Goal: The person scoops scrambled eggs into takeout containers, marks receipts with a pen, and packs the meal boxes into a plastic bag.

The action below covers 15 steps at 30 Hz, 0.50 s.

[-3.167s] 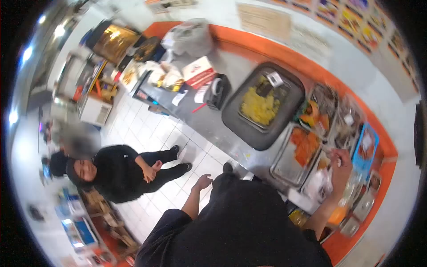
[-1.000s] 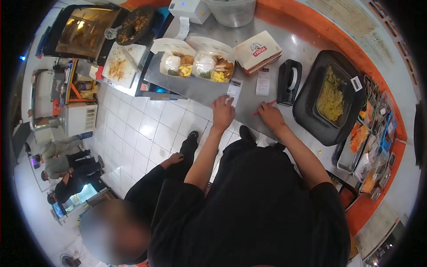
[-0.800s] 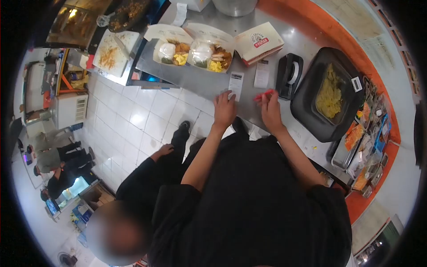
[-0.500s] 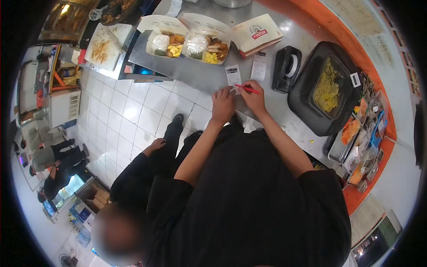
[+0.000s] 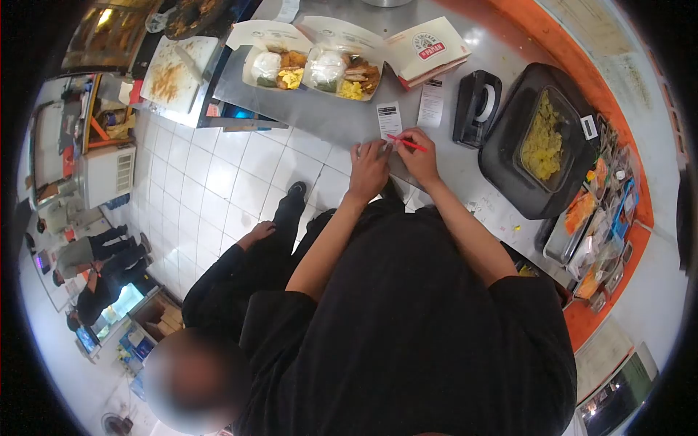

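Note:
My right hand (image 5: 420, 158) is closed around a red pen (image 5: 408, 143), which lies slantwise over the lower end of a printed receipt (image 5: 390, 119). Beside it, at the counter's front edge, my left hand (image 5: 369, 171) rests with fingers apart, the tips at the receipt's lower end. Whether they press on the paper is hard to see. A second receipt (image 5: 430, 105) lies a little to the right. Behind the receipts stand two open food boxes, a left box (image 5: 259, 35) and a right box (image 5: 334, 31), holding rice, yellow egg-like food and browned pieces.
A closed printed carton (image 5: 424, 45) stands behind the second receipt. A black tape dispenser (image 5: 476, 109) and a black tub (image 5: 502, 168) with yellow food are on the right. Bagged items (image 5: 592, 225) line the wall. Another person's hand (image 5: 263, 230) is at left, near a cutting board (image 5: 177, 76).
The view has shifted slightly, so the counter items appear a little farther right and higher. Both hands keep nearly the same pose at the receipt, with the pen still in the right.

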Tool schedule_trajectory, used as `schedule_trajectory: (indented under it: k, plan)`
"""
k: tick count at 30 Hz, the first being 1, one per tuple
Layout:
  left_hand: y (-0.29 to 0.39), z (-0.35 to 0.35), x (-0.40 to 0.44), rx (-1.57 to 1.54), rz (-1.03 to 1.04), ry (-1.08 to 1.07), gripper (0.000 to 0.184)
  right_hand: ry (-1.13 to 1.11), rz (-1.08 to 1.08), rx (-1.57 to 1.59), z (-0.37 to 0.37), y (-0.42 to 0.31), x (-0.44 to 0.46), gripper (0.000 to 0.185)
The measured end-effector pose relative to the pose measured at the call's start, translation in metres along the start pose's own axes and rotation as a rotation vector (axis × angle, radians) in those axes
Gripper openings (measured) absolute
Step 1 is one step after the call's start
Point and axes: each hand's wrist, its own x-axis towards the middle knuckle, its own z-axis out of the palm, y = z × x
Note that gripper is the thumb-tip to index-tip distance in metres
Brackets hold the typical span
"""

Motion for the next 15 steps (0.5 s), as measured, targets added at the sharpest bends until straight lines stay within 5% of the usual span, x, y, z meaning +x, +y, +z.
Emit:
schedule_trajectory:
  k: [15]
  plan:
    - [0.004,-0.001,-0.001,0.021,0.0,0.029,0.048,0.02,0.071,0.105,-0.001,0.01,-0.013,0.011]
